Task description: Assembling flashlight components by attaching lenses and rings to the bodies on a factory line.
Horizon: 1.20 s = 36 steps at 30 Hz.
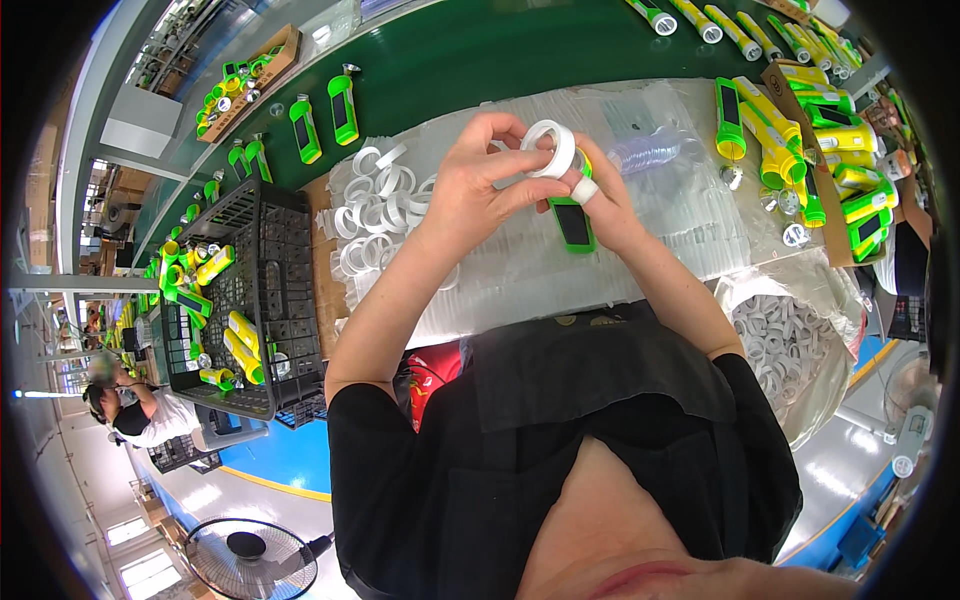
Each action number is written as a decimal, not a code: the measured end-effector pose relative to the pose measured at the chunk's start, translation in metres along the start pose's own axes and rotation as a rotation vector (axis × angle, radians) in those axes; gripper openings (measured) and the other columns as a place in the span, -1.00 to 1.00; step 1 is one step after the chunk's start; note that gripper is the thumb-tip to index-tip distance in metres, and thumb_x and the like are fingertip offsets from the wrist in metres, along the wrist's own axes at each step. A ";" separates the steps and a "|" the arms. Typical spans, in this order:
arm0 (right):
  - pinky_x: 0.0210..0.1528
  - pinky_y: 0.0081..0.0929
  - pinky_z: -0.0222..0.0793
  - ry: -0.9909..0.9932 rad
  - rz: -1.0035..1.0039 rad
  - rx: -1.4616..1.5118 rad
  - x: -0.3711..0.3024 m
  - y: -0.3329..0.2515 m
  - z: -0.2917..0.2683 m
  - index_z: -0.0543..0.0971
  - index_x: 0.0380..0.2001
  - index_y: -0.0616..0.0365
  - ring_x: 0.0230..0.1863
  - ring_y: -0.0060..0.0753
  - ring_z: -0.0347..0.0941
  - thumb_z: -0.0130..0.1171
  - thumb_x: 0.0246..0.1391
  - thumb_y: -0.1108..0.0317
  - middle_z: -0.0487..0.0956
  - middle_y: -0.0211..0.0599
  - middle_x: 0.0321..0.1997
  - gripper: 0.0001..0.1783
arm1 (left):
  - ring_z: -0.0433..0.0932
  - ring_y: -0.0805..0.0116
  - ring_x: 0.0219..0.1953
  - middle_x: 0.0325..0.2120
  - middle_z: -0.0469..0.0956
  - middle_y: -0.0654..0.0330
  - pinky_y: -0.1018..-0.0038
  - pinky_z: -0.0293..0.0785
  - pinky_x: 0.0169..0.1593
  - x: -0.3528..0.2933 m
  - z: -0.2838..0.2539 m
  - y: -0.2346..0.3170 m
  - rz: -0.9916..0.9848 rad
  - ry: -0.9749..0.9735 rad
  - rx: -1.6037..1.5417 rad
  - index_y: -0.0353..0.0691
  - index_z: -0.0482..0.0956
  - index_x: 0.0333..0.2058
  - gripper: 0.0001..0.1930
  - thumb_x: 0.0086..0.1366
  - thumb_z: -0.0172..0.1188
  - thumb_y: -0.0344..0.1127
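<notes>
My left hand (478,182) pinches a white plastic ring (553,147) between thumb and fingers, holding it at the top end of a green and yellow torch body (572,220). My right hand (598,195) grips that torch body upright over the clear plastic sheet; one finger of this hand wears a white wrap. Both hands meet above the sheet-covered bench (520,270).
Loose white rings (375,205) lie heaped left of my hands. A black crate (255,300) at left holds several torches. More green and yellow torches (800,150) are stacked at right, others on the green belt (480,50). A bag of white rings (790,345) sits lower right. Another person (135,410) is far left.
</notes>
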State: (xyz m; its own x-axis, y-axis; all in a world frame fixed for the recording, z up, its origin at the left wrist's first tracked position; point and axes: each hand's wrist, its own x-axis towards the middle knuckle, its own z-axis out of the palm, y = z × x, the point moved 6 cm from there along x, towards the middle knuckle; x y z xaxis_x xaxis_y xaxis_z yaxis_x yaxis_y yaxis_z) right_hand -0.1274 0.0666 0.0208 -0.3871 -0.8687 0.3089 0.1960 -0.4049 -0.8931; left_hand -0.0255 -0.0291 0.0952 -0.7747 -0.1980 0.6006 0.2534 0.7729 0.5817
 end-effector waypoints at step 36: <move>-0.29 -0.28 0.37 -0.381 -0.055 -1.330 0.012 -0.106 -0.022 0.48 -0.33 0.26 -0.32 -0.15 0.47 0.40 -0.10 0.15 0.46 -0.19 -0.38 -0.56 | 0.59 0.40 -0.33 -0.26 0.65 0.23 0.47 0.52 -0.22 0.014 0.069 0.019 0.018 -0.071 -0.081 -0.22 0.51 -0.21 -0.63 0.00 0.46 -0.41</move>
State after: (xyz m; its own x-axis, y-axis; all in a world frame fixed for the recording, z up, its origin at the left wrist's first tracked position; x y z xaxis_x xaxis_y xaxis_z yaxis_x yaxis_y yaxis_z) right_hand -0.1725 0.1053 0.1121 -0.0569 -0.9714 0.2303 -0.8925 -0.0539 -0.4479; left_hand -0.0712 0.0247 0.0764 -0.8077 -0.1391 0.5730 0.3118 0.7240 0.6153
